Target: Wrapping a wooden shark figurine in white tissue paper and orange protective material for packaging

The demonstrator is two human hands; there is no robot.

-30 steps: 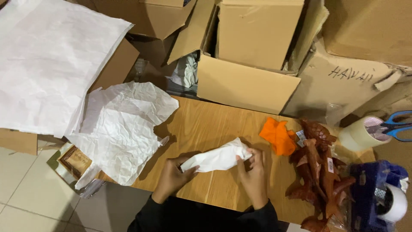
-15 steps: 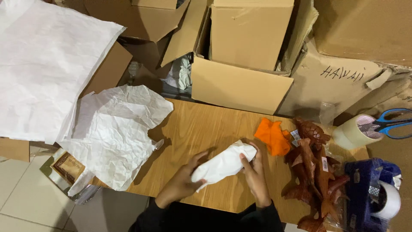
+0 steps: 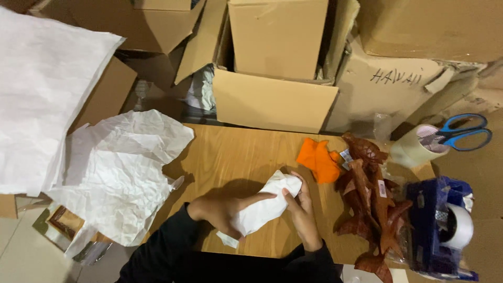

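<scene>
Cardboard boxes (image 3: 277, 63) crowd our wooden tabletop (image 3: 236, 157); both hands, left (image 3: 217, 209) and right (image 3: 301, 209), curl fingers around the paper-wrapped bundle (image 3: 262, 209), pinning its wrapping closed.

- I see warm, fairly dim indoor light, brightest on the white paper sheets (image 3: 47, 99) at 9 o'clock, which are near washed out.
- Soft shadows fall toward 10 o'clock from the hands on the desk (image 3: 236, 152), so I judge the light comes from about 4 o'clock.
- Gaps between the cardboard boxes (image 3: 277, 42) at 12 o'clock go nearly black.
- Focus is fair; the fingers (image 3: 293, 196) look slightly soft.
- Dark sleeves at 6 o'clock lose all detail.
</scene>
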